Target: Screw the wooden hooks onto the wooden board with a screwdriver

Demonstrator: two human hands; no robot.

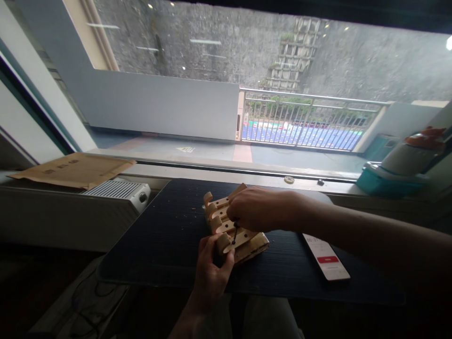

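While it lies on the counter (158,245), the wooden rack (253,249) is braced at its near-left corner

Its strips (241,239) run left to right, angling slightly away, curled ends leftward. The right hand (254,208) reaches over from the right, fingers closed together on a thin dark tool (235,230), their exact grip hidden. The left hand (211,274), nearer the curled end, has its fingers clamped on the corner. Below the right fingers, the tool slopes down to a dark hole (233,243).
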